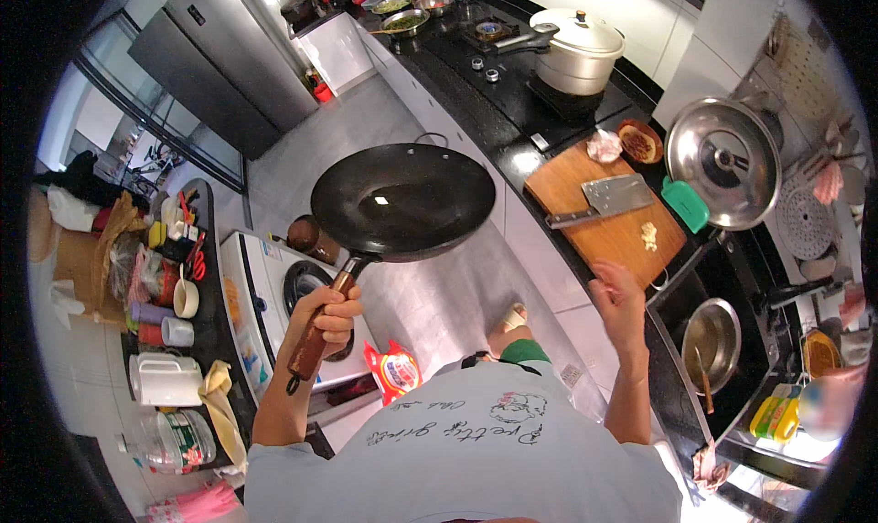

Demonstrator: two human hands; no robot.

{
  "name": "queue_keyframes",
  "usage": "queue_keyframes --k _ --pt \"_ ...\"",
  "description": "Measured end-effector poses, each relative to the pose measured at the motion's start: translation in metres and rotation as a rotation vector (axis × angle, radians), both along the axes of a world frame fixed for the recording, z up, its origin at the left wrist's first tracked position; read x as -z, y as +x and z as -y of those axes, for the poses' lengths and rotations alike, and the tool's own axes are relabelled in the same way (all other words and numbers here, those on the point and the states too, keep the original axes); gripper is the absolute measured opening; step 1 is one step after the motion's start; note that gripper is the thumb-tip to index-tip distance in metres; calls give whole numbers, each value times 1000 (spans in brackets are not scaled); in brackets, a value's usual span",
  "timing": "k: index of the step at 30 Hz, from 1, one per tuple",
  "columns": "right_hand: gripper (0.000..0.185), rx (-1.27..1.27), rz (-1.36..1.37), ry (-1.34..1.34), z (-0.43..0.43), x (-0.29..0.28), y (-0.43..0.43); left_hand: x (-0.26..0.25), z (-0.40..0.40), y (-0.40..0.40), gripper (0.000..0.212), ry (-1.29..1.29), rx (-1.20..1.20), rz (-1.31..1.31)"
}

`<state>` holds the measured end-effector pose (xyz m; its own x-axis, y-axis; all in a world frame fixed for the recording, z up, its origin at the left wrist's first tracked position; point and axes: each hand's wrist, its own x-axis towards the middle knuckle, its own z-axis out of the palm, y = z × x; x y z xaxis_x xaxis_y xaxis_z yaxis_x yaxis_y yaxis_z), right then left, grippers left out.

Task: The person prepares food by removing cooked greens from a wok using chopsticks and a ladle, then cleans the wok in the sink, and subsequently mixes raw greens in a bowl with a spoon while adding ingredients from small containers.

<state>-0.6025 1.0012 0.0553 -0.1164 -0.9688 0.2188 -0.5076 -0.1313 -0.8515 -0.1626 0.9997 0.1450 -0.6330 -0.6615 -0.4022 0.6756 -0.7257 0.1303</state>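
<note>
My left hand (pixel 330 321) is closed round the brown wooden handle of a black wok (pixel 405 201), which is held in the air over the floor. A small bright reflection shows inside the wok. My right hand (pixel 617 303) is raised with nothing visible in it, fingers partly curled, by the near corner of a wooden cutting board (pixel 562 173). On that board lie a cleaver (pixel 621 195) and a small heap of chopped pale pieces, perhaps garlic (pixel 648 236). A garlic bulb or bag (pixel 604 146) rests at its far edge.
A lidded pot (pixel 579 60) stands on the gas stove; an uncovered burner (pixel 488 30) is beside it. A steel lid (pixel 722 159) leans behind the board. The sink holds a metal bowl (pixel 710 345). A washing machine (pixel 274 283) and a cluttered counter are at the left.
</note>
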Motion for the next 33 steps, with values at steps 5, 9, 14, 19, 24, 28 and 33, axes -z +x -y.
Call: queue_keyframes --k 5,9,14,19,24,28,33 --pt "21 -247 -136 -137 77 6 61 1 67 8 17 68 -244 -278" --pt "18 -381 38 -78 149 30 118 -5 135 17 16 207 -301 -332" --pt "17 -657 376 258 213 34 212 -7 211 59 21 398 -217 -193" --pt "22 -749 292 392 237 68 264 43 284 102 19 706 -53 -41" --pt "21 -714 238 544 247 105 296 126 326 141 21 855 77 147" --pt "29 -766 653 884 264 119 338 132 351 142 27 932 177 355" --pt "29 -953 766 1019 290 102 387 107 354 193 30 104 779 689"
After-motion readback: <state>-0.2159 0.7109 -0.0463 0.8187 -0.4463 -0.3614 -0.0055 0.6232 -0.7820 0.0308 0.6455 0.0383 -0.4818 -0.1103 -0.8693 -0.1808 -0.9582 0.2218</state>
